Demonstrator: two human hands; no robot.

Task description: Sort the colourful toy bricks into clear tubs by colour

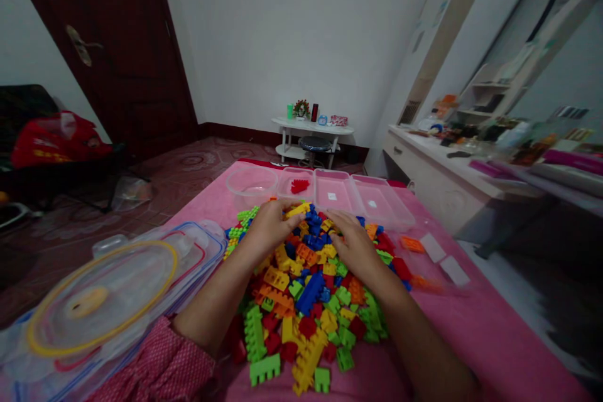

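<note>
A heap of plastic building bricks [311,301] in red, yellow, blue, green and orange lies on a pink cloth [471,326]. My left hand [269,226] rests on the far left of the heap, fingers curled around a yellow brick [298,209]. My right hand [354,245] lies on the heap beside it, fingers bent down into the bricks; whether it holds one is hidden. Behind the heap stand clear containers: a round tub [251,183] and three rectangular boxes, one [296,185] holding red bricks.
A stack of clear lids [108,289] with coloured rims lies at the left. Two white cards [443,257] and an orange brick [413,244] lie to the right. A white desk [452,169] stands at right, a small white table [311,132] by the far wall.
</note>
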